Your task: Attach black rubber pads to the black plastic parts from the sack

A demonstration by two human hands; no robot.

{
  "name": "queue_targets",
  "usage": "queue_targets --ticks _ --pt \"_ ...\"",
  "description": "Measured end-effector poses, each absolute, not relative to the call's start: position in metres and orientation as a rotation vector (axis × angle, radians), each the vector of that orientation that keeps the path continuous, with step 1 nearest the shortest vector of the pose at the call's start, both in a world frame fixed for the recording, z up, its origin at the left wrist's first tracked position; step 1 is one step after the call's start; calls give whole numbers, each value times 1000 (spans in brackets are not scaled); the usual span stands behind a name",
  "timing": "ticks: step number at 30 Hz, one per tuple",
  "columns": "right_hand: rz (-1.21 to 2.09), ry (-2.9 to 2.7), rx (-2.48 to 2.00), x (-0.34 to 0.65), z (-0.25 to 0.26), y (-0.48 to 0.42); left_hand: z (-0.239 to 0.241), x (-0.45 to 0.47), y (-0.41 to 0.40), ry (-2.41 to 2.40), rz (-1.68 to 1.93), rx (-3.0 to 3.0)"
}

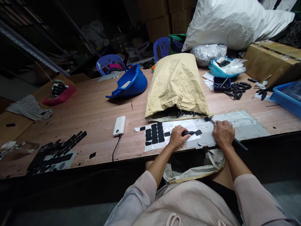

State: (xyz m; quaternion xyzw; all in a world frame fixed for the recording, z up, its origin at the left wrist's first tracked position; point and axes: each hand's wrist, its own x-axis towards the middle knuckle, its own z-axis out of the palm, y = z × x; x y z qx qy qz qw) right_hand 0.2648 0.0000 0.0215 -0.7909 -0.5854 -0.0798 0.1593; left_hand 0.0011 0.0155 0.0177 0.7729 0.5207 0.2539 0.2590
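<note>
My left hand rests low over the table's front edge, its fingers closed on a slim black piece. The far end of that piece meets a flat black rounded patch. In my right hand is a hammer, gripped along its shaft with the metal head to the upper left and the black handle end jutting to the lower right. Left of my left hand, a white sheet carries rows of black rounded patches. Under my right hand lies a grey board.
A yellow sack with black parts at its mouth lies just behind my hands. To the left are a white power bank with a cable and a blue scoop-like basin. Black parts and a cardboard box sit right.
</note>
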Motion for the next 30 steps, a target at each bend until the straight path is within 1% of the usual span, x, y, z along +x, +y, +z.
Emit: queue_targets --ticks 8,15,18,22,27,30 --pt "-194 -1657 -2252 267 20 1 17 0 17 1408 662 2086" --pt "-144 -1541 -2041 266 21 -7 17 2 20 1414 671 2043" --pt "-46 -1555 -1832 249 25 -25 16 3 20 1406 681 2035" --pt "180 -1637 -1577 217 28 -54 16 3 20 1407 689 2023" --pt "356 -1734 -1530 192 22 -73 16 4 21 1422 695 2005" --pt "306 -1761 -1518 187 21 -77 16 4 22 1423 693 2003"
